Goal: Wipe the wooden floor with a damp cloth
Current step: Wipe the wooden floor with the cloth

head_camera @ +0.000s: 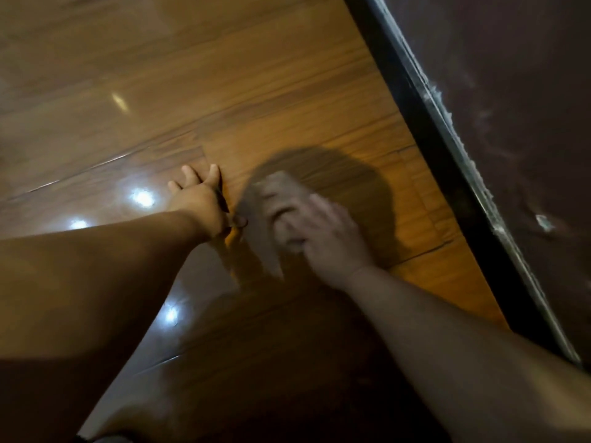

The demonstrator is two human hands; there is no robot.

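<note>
The wooden floor (287, 91) has glossy brown planks with bright light reflections on its left part. My left hand (200, 199) rests flat on the floor, fingers spread and straight, bearing my weight. My right hand (316, 238) lies on a greyish-brown cloth (271, 199) and presses it to the floor, just right of my left hand. Both this hand and the cloth are blurred by motion. Its fingers look bent over the cloth. A round shadow falls on the planks beyond the cloth.
A black skirting strip (447, 161) runs diagonally along the right, with a dark brown wall or panel (527, 107) above it carrying pale smears and dust. Open floor stretches to the left and far side.
</note>
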